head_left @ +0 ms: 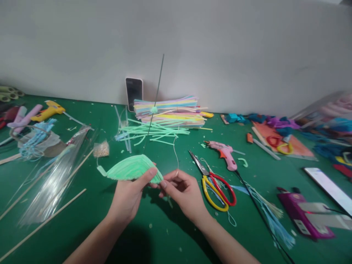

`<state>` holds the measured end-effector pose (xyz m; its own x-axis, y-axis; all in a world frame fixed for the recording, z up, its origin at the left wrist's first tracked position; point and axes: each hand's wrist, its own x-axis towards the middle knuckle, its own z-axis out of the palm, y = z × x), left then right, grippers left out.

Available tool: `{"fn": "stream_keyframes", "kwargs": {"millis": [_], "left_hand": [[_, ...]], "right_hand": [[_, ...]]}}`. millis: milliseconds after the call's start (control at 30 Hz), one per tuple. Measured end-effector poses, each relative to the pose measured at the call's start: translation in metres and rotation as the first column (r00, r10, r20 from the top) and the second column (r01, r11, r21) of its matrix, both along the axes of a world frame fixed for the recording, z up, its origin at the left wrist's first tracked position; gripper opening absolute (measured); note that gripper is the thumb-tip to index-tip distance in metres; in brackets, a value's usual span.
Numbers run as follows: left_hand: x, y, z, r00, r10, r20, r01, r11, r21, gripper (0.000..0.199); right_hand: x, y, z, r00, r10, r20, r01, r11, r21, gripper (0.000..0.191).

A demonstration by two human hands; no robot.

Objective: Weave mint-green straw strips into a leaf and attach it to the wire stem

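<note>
A mint-green leaf shape (pixel 132 167), made of fuzzy strips side by side, is held above the table by my left hand (pixel 129 194), its thumb pressed on the right part. At the leaf's right tip, my right hand (pixel 184 192) pinches the end with thumb and forefinger. A thin pale wire (pixel 176 156) rises from my right fingers and curves upward. Behind the leaf, a thin dark rod (pixel 158 82) stands up with a small green tuft (pixel 154 109) on it; its lower end is hidden. A short green strip sticks out at the leaf's left tip.
Scissors (pixel 220 190) with red and yellow handles and a pink glue gun (pixel 224 152) lie to the right. Pastel pipe cleaners (pixel 167 110) are piled behind, near an upright phone (pixel 134 93). Clear plastic sleeves (pixel 52 183) and thin wooden sticks (pixel 46 223) lie left; a purple power strip (pixel 298 212) sits right.
</note>
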<state>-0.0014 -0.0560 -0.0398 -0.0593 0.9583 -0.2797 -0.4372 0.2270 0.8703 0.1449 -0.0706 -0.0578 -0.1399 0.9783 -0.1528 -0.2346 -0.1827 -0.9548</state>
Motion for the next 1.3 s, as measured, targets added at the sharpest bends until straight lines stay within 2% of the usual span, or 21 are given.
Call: {"fn": "stream_keyframes", "kwargs": {"millis": [167,367,433,600,800,900,1000,1133,1233,1300], "left_hand": [[-0.005,0.002,-0.005,0.974,-0.141,-0.18,0.147,0.989,0.022,0.021],[-0.009,0.001,-0.006,0.915,-0.258,-0.31,0.214,0.962,-0.169,0.03],[-0.007,0.001,-0.005,0.921,-0.231,-0.314,0.195,0.971,-0.14,0.027],[-0.001,0.0,-0.011,0.965,-0.064,-0.253,0.058,0.998,-0.03,0.019],[0.004,0.0,-0.016,0.979,-0.021,-0.203,-0.001,0.994,-0.107,0.027],[0.004,-0.001,-0.017,0.972,-0.016,-0.234,-0.008,0.995,-0.1,0.031],[0.001,-0.001,-0.017,0.915,-0.025,-0.403,0.007,0.999,-0.046,0.029],[-0.002,-0.002,-0.014,0.766,-0.027,-0.642,0.059,0.998,0.029,0.021],[-0.001,-0.002,-0.013,0.737,-0.061,-0.673,0.123,0.991,0.045,0.017],[0.001,-0.003,-0.013,0.723,-0.026,-0.691,0.143,0.983,0.112,0.014]], "right_hand": [[0.002,0.0,0.0,0.998,0.009,0.056,-0.011,0.999,0.033,0.019],[0.003,0.004,-0.002,0.994,-0.036,0.1,0.028,0.997,0.074,0.017],[0.004,0.005,-0.003,0.993,-0.06,0.105,0.052,0.995,0.08,0.018],[0.002,0.005,-0.003,0.992,-0.094,0.084,0.092,0.996,0.021,0.023],[-0.002,0.002,-0.003,0.993,-0.079,0.09,0.079,0.997,0.008,0.023],[-0.004,0.001,-0.002,0.991,-0.09,0.102,0.09,0.996,0.0,0.023],[-0.005,0.001,0.0,0.991,-0.089,0.1,0.091,0.996,-0.022,0.024],[-0.005,0.0,0.004,0.997,-0.071,0.035,0.075,0.99,-0.122,0.029],[-0.003,0.001,0.004,0.996,-0.065,-0.066,0.05,0.975,-0.216,0.032],[-0.002,0.002,0.004,0.991,-0.061,-0.116,0.029,0.965,-0.26,0.032]]}}
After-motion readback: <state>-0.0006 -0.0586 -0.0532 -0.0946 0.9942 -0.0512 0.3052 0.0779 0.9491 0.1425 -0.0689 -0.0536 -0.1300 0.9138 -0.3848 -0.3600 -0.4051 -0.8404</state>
